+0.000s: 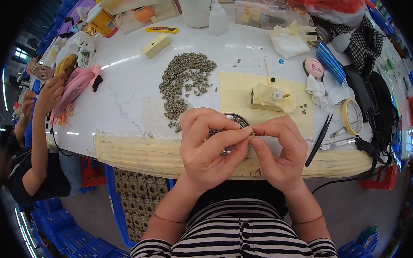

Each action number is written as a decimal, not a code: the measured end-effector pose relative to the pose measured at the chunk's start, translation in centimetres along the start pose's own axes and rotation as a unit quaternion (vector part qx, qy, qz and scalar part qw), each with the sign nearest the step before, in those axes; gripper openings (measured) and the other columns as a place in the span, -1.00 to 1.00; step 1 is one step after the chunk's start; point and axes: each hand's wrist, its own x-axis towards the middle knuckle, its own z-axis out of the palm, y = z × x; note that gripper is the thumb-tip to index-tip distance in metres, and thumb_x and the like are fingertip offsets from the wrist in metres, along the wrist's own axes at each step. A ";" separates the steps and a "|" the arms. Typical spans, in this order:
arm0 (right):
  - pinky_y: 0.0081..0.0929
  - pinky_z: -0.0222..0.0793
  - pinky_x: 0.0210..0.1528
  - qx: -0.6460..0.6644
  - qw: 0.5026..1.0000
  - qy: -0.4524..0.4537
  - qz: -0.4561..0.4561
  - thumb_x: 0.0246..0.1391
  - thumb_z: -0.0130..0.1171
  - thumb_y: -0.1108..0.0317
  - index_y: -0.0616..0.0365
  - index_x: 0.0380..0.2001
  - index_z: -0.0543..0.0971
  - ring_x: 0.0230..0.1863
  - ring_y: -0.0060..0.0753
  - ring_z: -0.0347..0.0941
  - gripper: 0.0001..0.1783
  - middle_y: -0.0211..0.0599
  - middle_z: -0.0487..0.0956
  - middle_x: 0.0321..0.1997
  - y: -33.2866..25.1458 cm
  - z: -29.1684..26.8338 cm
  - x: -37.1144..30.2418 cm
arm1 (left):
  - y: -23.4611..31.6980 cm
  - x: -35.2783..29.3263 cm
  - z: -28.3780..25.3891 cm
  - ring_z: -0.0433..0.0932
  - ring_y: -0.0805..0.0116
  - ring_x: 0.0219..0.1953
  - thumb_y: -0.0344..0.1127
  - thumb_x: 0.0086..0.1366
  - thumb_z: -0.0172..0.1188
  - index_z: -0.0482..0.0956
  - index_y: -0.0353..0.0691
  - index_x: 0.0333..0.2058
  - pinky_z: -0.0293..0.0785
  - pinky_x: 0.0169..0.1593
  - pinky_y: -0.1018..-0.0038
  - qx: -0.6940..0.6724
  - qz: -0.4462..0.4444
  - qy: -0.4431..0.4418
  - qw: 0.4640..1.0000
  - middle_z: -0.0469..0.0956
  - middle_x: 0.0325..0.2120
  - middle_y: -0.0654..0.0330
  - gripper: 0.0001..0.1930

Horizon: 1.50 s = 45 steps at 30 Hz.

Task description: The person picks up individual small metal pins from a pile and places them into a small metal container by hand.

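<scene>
Over the table's front edge my left hand (212, 145) and my right hand (281, 148) meet fingertip to fingertip. Both pinch a tiny metal part (252, 133), mostly covered by the fingers, so its exact kind does not show. Below and behind the fingers lies a round metal dish (237, 117), partly hidden, with small parts in it. A heap of small grey metal parts (185, 77) spreads on the white table to the left of the dish. To the right of it, a block wrapped in masking tape (265, 98) stands on a taped paper sheet (231, 86).
Black tweezers (320, 138), a tape roll (352, 117) and a pink round case (313, 67) lie at right. A cream block (156, 45), a white cup (193, 8) and a squeeze bottle (218, 19) stand farther back. Another person's arm (41, 122) is at left; a blue crate (120, 208) sits below.
</scene>
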 end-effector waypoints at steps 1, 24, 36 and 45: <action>-0.44 0.40 -0.32 0.006 1.000 0.000 0.005 -0.09 0.45 0.50 0.23 -0.31 0.69 -0.37 -0.29 0.50 -0.79 -0.23 0.62 -0.37 0.0 0.0 0.0 | 0.0 0.0 0.0 0.46 0.31 -0.22 -0.46 -0.13 0.46 0.74 -0.08 -0.35 0.29 -0.08 0.36 0.001 -0.001 0.000 1.000 0.58 -0.39 0.36 -0.73; -0.45 0.37 -0.31 -0.017 1.000 0.010 -0.018 -0.13 0.47 0.49 0.20 -0.26 0.70 -0.34 -0.28 0.47 -0.72 -0.25 0.59 -0.35 0.0 0.1 -0.1 | -0.1 0.0 0.0 0.45 0.31 -0.23 -0.48 -0.13 0.47 0.75 -0.09 -0.35 0.30 -0.08 0.38 -0.009 -0.002 0.000 1.000 0.58 -0.40 0.35 -0.72; -0.46 0.35 -0.31 -0.054 0.997 0.018 -0.046 -0.14 0.46 0.50 0.18 -0.24 0.71 -0.35 -0.32 0.46 -0.71 -0.29 0.59 -0.35 -0.1 -0.1 0.0 | 0.0 0.1 0.0 0.46 0.31 -0.24 -0.50 -0.12 0.48 0.73 -0.11 -0.36 0.31 -0.09 0.38 -0.007 -0.001 0.006 1.000 0.58 -0.41 0.35 -0.73; -0.44 0.36 -0.30 -0.018 1.000 0.006 -0.011 -0.15 0.48 0.49 0.19 -0.28 0.70 -0.35 -0.29 0.47 -0.73 -0.26 0.59 -0.35 -0.1 -0.1 0.0 | -0.2 0.0 0.1 0.46 0.31 -0.24 -0.48 -0.16 0.46 0.75 -0.09 -0.34 0.29 -0.09 0.39 -0.010 0.008 0.001 1.000 0.57 -0.40 0.35 -0.70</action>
